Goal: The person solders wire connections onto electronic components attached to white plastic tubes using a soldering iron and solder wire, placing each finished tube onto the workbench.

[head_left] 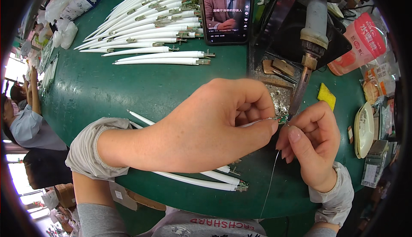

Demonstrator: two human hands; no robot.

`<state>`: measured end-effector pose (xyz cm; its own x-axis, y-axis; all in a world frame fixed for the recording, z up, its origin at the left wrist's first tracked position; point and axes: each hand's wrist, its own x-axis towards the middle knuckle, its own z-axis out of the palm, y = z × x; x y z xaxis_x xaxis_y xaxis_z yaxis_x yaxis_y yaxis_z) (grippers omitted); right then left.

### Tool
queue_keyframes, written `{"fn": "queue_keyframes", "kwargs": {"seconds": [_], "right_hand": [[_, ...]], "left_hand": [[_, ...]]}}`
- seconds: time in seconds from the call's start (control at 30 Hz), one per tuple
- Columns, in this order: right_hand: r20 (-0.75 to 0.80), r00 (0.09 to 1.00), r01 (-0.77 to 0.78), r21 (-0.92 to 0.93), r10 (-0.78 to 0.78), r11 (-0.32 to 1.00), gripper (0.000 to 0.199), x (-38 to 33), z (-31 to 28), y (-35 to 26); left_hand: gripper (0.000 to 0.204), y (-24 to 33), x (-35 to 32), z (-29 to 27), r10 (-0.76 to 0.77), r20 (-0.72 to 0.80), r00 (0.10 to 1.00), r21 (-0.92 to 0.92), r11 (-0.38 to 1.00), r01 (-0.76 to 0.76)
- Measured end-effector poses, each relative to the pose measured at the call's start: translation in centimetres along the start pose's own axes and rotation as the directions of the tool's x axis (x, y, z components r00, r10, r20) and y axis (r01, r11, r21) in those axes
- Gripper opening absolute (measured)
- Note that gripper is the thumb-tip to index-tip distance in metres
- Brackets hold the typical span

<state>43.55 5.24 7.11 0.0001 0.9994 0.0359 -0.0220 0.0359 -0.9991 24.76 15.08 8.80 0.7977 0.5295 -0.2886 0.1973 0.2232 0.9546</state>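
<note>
My left hand is closed in a pinch on a white tapered stick, most of it hidden behind the fingers. A small green circuit board pokes out past the fingertips, close under the tip of a mounted soldering iron. Between the thumb and fingers of my right hand is a thin solder wire, its length hanging down toward the table edge. Whether the wire touches the board is hidden by the fingertips. More white sticks with bare board ends lie beneath my left forearm.
Many white tapered sticks lie fanned across the green table. A phone stands behind them. Around the iron are a yellow sponge, a pink pouch and a cream dish. Another person sits at far left.
</note>
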Motion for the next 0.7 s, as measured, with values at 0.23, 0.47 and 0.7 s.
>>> {"fn": "queue_keyframes", "kwargs": {"seconds": [0.23,0.47,0.7], "right_hand": [[0.002,0.999,0.037,0.010,-0.037,0.999,0.015,-0.10,0.08,-0.01],[0.008,0.999,0.039,0.014,-0.039,0.999,0.016,-0.05,-0.05,0.13],[0.006,1.000,0.012,0.014,-0.012,1.000,0.016,0.29,-0.55,0.67]], "left_hand": [[0.007,0.11,-0.08,0.10,0.040,0.018,0.999,-0.027,0.999,-0.040],[0.006,0.05,-0.04,-0.06,0.050,0.038,0.998,-0.050,0.998,-0.048],[0.005,-0.07,-0.11,-0.39,-0.013,0.019,1.000,-0.042,0.999,0.014]]}}
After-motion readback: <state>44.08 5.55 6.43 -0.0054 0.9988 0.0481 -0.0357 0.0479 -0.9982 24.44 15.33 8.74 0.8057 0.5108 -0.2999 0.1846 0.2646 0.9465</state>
